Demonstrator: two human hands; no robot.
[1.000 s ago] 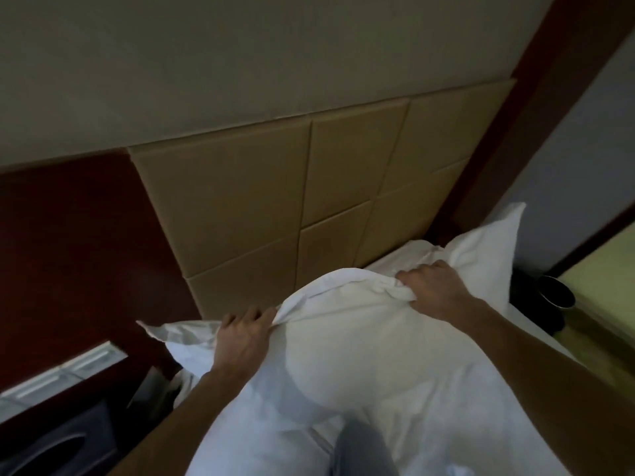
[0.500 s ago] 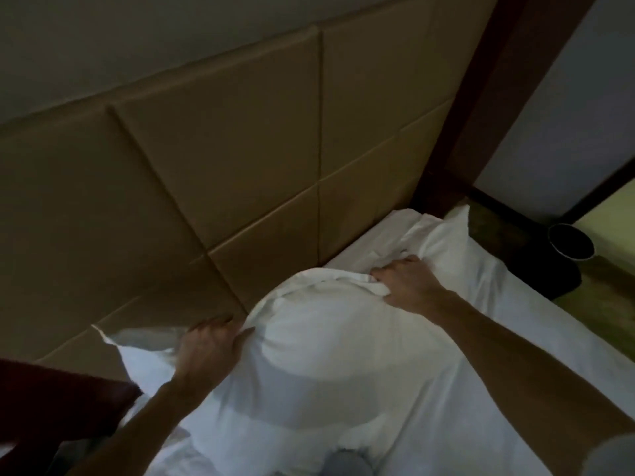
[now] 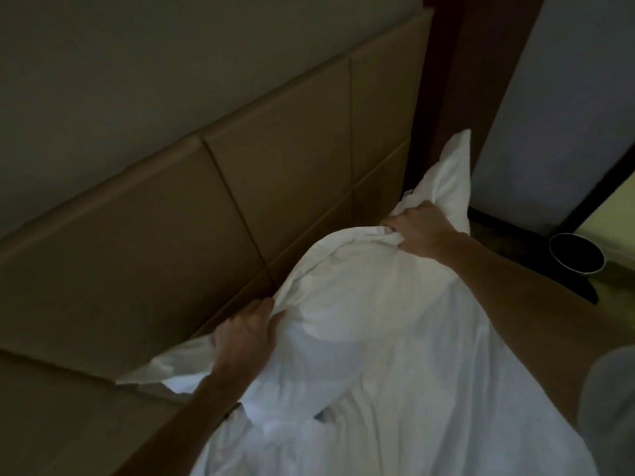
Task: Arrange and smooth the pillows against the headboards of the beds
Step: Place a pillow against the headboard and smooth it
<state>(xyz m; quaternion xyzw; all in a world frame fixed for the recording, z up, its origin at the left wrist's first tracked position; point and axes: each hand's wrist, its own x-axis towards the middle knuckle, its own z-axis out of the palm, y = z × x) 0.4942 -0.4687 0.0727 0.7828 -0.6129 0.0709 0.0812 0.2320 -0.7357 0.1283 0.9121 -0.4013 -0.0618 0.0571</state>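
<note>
Both hands point(image 3: 330, 280) gripping white pillow point(image 3: 360, 290)

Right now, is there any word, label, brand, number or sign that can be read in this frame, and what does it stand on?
None can be read.
White pillow, gripped by the left hand and the right hand: plain, no print.
Padded headboard: plain panels, no text.
Dark round container at the right: no label visible; the picture is dim.
</note>
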